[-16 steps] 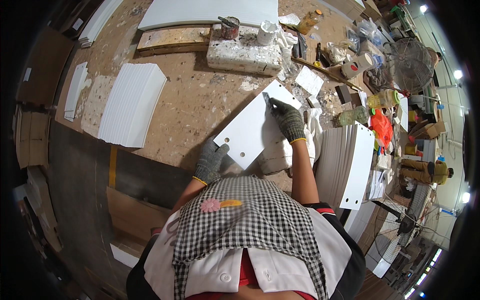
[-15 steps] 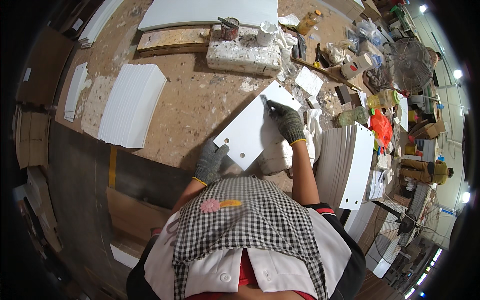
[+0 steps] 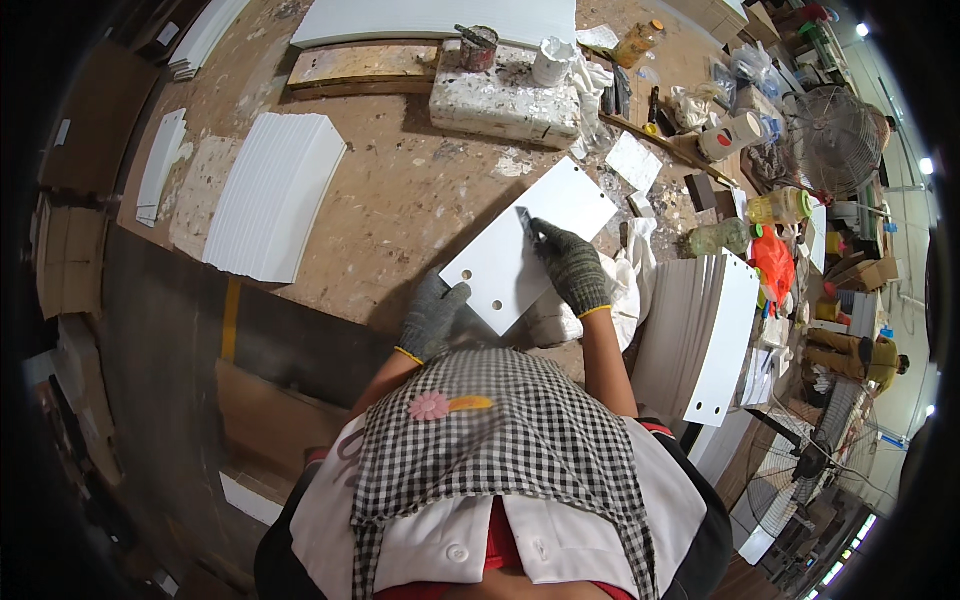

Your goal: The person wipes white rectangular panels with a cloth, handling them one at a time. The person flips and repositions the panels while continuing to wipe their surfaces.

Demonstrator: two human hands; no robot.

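Observation:
A white rectangular panel (image 3: 520, 240) with drilled holes near its short ends lies tilted in front of me. My left hand (image 3: 432, 312), in a grey knitted glove, is closed on its near-left corner, thumb on the top face. Over the middle of the panel, my right hand (image 3: 570, 262), gloved likewise, pinches a small thin grey blade (image 3: 523, 214) like a scraper, its end at the white surface. The glove hides the rest of the blade. White cloth-like material (image 3: 630, 275) bunches beside my right wrist.
A stack of white panels (image 3: 725, 330) stands at right, another stack (image 3: 270, 200) at left. Beyond, a paint-spattered block (image 3: 500, 100) carries a dark red can (image 3: 478, 52) and a white cup (image 3: 553, 62). Jars, a red bag (image 3: 772, 262) and a fan (image 3: 838, 127) crowd the right.
My right hand and the blade have shifted slightly toward the panel's near-left end, relative to the panel. The whole view has shifted a little; my left hand keeps its hold.

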